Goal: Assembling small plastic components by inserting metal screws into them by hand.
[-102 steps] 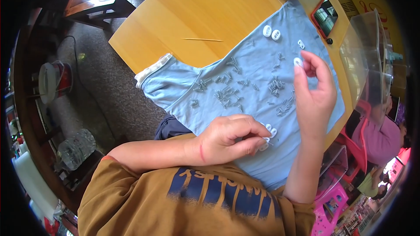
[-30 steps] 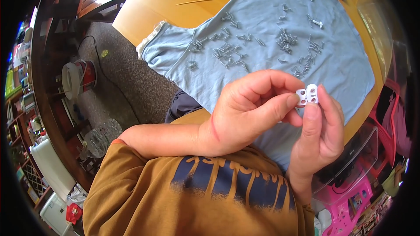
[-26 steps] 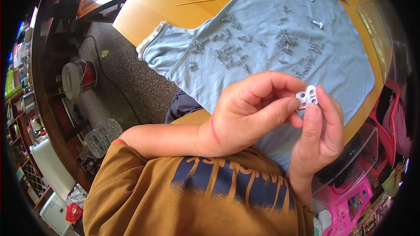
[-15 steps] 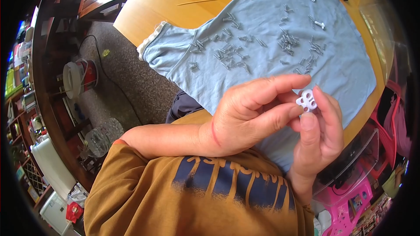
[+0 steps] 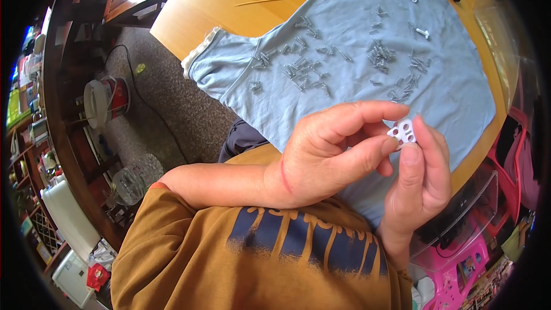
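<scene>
White plastic pieces [image 5: 404, 132] | right grip [image 5: 418, 186] pinches them, thumb to finger | left grip [image 5: 330, 150] half-curled, thumb touching, hold unclear | springs [image 5: 380, 55] lie beyond both grips

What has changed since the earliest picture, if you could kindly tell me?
The right hand has drawn back inward, beside the left hand; their fingers now hold white holed plastic pieces close together. The silver coiled metal springs stayed scattered on the light blue fabric.
</scene>
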